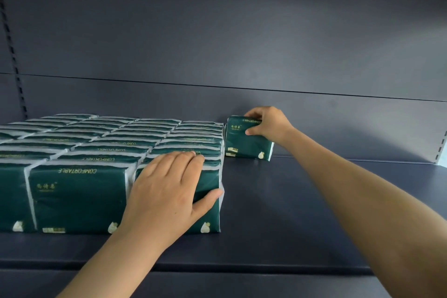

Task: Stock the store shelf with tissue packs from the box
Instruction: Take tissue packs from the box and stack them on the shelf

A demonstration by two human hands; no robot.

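Observation:
Several rows of dark green tissue packs [77, 191] stand upright on the dark shelf [302, 201], filling its left half. My left hand [167, 189] lies flat over the front pack of the rightmost row [210, 176], fingers on its top and thumb on its face. At the back of the shelf, just right of those rows, a single tissue pack [244, 143] stands upright against the back wall. My right hand [268, 123] grips its top right corner. The box is out of view.
The shelf's back panel [242, 43] rises behind the packs. A slotted upright [14, 60] runs down the far left and another [442, 145] at the far right. The shelf's front edge [242, 268] is near me.

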